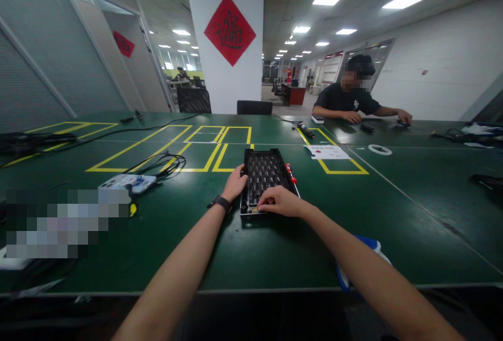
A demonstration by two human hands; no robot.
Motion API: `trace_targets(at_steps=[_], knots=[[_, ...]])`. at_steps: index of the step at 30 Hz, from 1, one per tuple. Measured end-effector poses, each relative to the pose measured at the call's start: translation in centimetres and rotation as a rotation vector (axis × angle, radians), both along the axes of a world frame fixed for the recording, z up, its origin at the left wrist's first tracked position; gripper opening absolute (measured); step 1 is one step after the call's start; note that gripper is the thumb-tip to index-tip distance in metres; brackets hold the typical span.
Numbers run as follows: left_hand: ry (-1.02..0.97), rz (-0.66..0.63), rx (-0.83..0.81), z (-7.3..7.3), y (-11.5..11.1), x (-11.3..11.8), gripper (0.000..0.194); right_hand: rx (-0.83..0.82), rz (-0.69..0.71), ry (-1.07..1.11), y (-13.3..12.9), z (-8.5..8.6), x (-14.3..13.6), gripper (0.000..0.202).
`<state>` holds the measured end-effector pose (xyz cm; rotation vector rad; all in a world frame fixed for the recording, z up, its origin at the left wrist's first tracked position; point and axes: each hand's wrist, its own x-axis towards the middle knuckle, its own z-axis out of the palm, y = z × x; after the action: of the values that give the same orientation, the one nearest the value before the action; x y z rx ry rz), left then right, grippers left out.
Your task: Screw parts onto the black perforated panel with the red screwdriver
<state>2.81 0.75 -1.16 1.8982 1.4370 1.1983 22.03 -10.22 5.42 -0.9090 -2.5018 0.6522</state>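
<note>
A black tray-like case [267, 165] lies on the green table in front of me, with rows of small metallic pieces that look like screwdriver bits. My left hand [234, 184] grips its left side, thumb over the rim. Over the case's near end, my right hand [278, 201] has its thumb and fingers pinched together; whatever is between them is too small to name. A small yellowish patch [254, 209] shows by those fingertips. Against the right side of the case rests a red-handled tool [291, 173], perhaps a screwdriver, with a thin metal shaft.
Cables [168, 160] and a phone-like object [129, 183] lie to the left. At right are a white sheet [328, 152], a white ring [380, 150] and a blue-and-white item [369, 244] under my right forearm. Another person [348, 95] sits across the table [401, 226].
</note>
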Motion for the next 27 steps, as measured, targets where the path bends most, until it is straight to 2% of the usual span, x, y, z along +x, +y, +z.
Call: trace_targets(at_steps=[27], knots=[[-0.007,0.009,-0.007,0.0,0.0,0.01,0.054,-0.023,-0.013,0.016,-0.12,0.08,-0.17,0.023]])
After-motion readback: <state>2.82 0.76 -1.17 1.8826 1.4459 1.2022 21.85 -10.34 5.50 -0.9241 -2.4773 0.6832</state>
